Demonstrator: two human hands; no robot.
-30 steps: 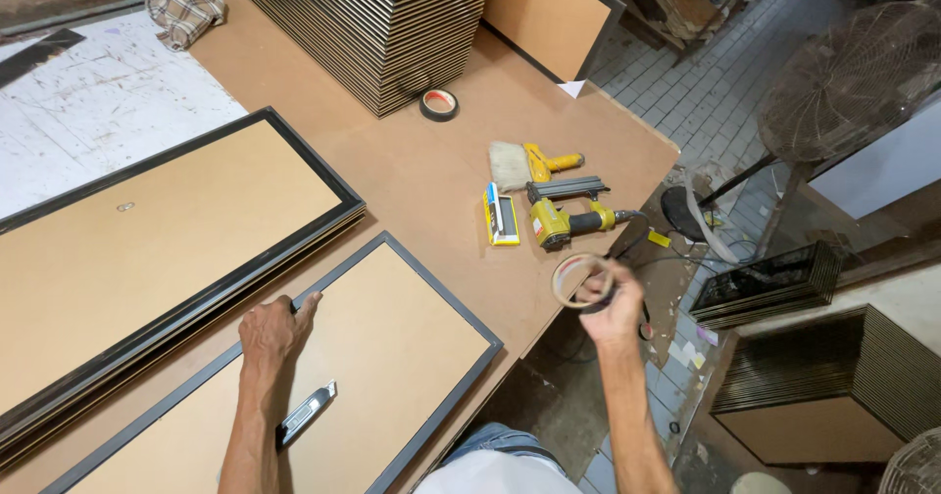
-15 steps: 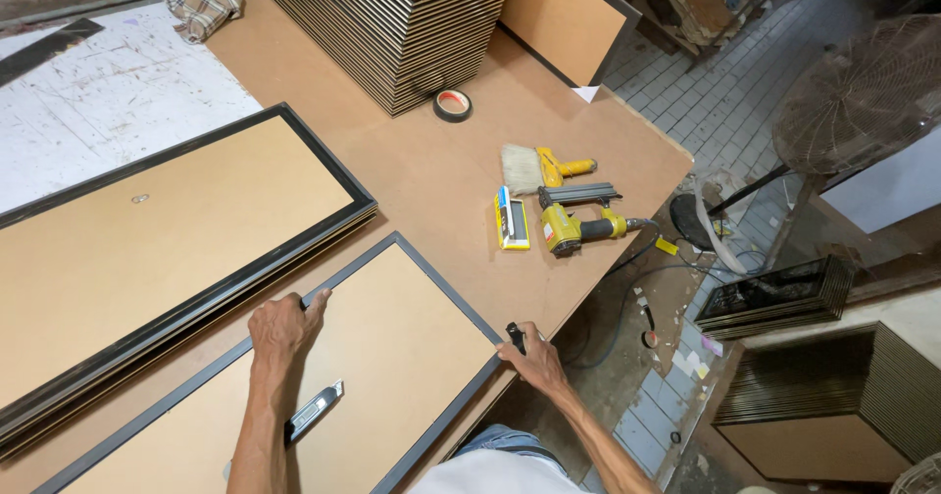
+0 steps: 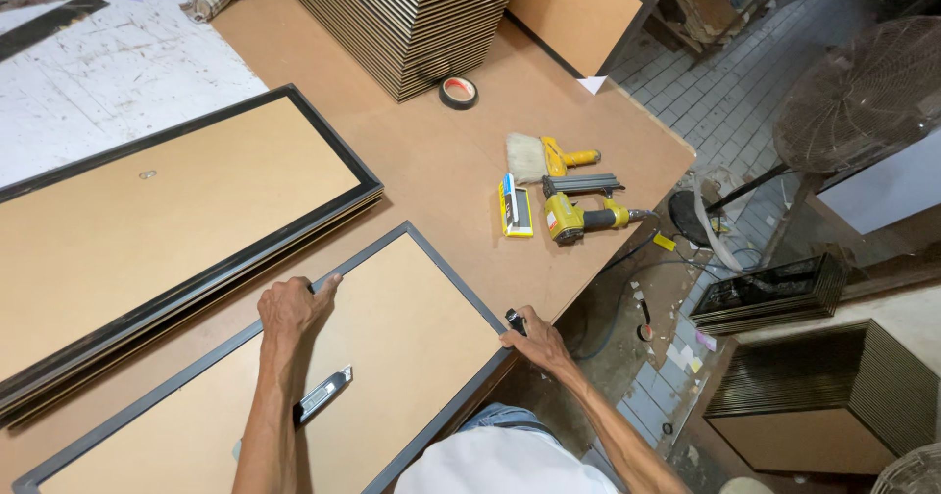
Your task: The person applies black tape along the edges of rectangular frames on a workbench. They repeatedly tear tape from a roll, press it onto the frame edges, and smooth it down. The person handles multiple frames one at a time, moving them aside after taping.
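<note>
A long picture frame [image 3: 431,259] with a black rim and a brown backing board lies face down at the table's near edge. My left hand [image 3: 292,308] rests on its far rim, fingers hooked over the edge. My right hand [image 3: 534,342] grips the frame's near right corner, where a small dark object [image 3: 514,320] sticks up by the thumb; I cannot tell what it is. A metal utility knife [image 3: 321,396] lies on the backing board beside my left forearm.
A stack of similar frames [image 3: 176,210] lies to the left, and a tall pile of dark frames [image 3: 402,14] stands at the back. A tape roll [image 3: 458,91], brush [image 3: 534,156], yellow nail gun [image 3: 578,215] and staple box [image 3: 515,205] lie right of centre. Beyond the table edge stands a floor fan [image 3: 863,92].
My right hand, which held a tape roll out past the table edge, has come back to the frame's near corner without the roll. The left hand has stayed on the far rim.
</note>
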